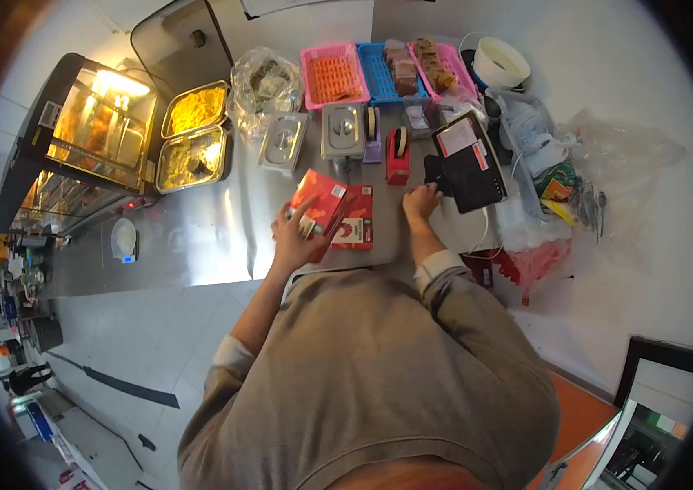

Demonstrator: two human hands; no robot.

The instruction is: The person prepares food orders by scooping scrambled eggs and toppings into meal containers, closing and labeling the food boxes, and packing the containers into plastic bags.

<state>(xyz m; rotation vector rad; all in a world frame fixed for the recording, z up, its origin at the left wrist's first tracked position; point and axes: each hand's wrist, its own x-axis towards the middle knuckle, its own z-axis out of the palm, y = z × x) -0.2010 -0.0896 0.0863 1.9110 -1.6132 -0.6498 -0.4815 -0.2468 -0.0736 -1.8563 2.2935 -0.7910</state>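
Several flat red packets with white labels lie overlapping near the front edge of the steel counter. My left hand (293,238) rests on the left side of the upper red packet (319,196), its fingers spread. Part of a lower red packet (355,233) shows to the right. My right hand (422,201) is beside the lower left corner of a black tablet (475,175), next to a small black item (435,170). Its fingers are bent, and what they hold, if anything, is hidden. A red tape dispenser (398,167) stands just behind it.
Two lidded steel containers (342,131) and pink and blue baskets (334,82) line the back. Trays of yellow food (197,112) and a lit warming cabinet (102,114) stand left. A clear bin (514,147) with bags is right. A small scale (124,240) sits far left.
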